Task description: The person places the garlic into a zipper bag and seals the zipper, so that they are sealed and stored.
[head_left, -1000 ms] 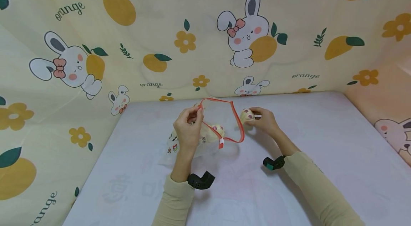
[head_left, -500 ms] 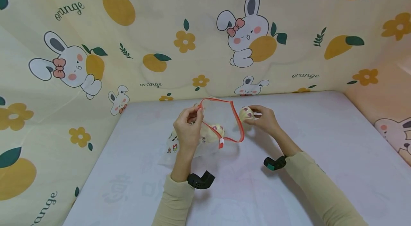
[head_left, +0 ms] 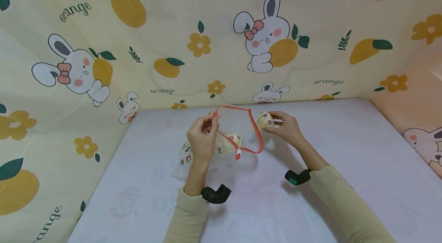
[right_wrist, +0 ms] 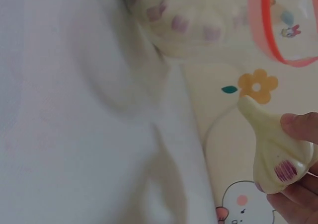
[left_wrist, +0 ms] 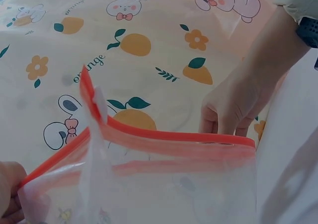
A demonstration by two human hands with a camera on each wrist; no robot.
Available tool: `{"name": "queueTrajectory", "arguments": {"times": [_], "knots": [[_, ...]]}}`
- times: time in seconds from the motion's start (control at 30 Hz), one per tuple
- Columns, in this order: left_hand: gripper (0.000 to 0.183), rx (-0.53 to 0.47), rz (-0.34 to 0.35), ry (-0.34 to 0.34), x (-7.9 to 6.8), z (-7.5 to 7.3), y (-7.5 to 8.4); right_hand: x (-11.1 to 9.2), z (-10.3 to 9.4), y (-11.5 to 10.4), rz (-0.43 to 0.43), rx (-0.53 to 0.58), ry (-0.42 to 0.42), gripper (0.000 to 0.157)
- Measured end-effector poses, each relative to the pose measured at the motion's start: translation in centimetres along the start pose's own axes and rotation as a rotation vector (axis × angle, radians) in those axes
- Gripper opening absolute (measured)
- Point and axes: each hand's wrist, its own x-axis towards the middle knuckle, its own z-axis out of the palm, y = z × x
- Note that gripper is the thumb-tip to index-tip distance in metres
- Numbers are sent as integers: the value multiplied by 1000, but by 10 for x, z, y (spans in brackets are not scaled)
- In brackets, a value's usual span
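Observation:
My left hand (head_left: 203, 135) pinches the far left part of the red zip edge of a clear zip bag (head_left: 224, 160). Its mouth gapes toward the right, and a white slider (head_left: 238, 152) sits at the near side. Cartoon prints dot the plastic. Inside lie pale garlic bulbs with purple marks, partly hidden by the left hand; one garlic bulb (head_left: 236, 139) shows near the mouth. Just right of the opening, my right hand (head_left: 286, 128) holds another garlic bulb (right_wrist: 280, 157) between thumb and fingers, its stem pointing away from the palm. In the left wrist view the bag hides that bulb.
A white-covered table (head_left: 262, 204) lies beneath both hands. Behind it hangs a cream cloth (head_left: 221, 43) printed with rabbits and oranges. Black wrist cameras (head_left: 216, 194) sit at both sleeves.
My right hand has moved slightly up and to the right with the garlic bulb, tilting it a little. The left hand and the bag stay as they were.

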Motion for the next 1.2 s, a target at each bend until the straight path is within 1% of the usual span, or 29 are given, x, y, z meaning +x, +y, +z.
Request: {"name": "queueTrajectory", "arguments": {"times": [0.2,0.5,0.73,1.03,1.2], "knots": [[14,3,-2,-2,0,0,-1,-2,-4,-7,-23,8,23,56],[14,9,10,0,-1,0,-1,-6,-10,-17,-16,23,25,56],[13,12,11,-1,-2,-1,0,-7,-14,-22,-12,2,31,57],[13,12,14,1,-2,0,-1,-11,-21,-28,-19,9,42,57],[13,9,18,1,-2,1,-1,-12,-24,-32,-25,-11,52,56]]}}
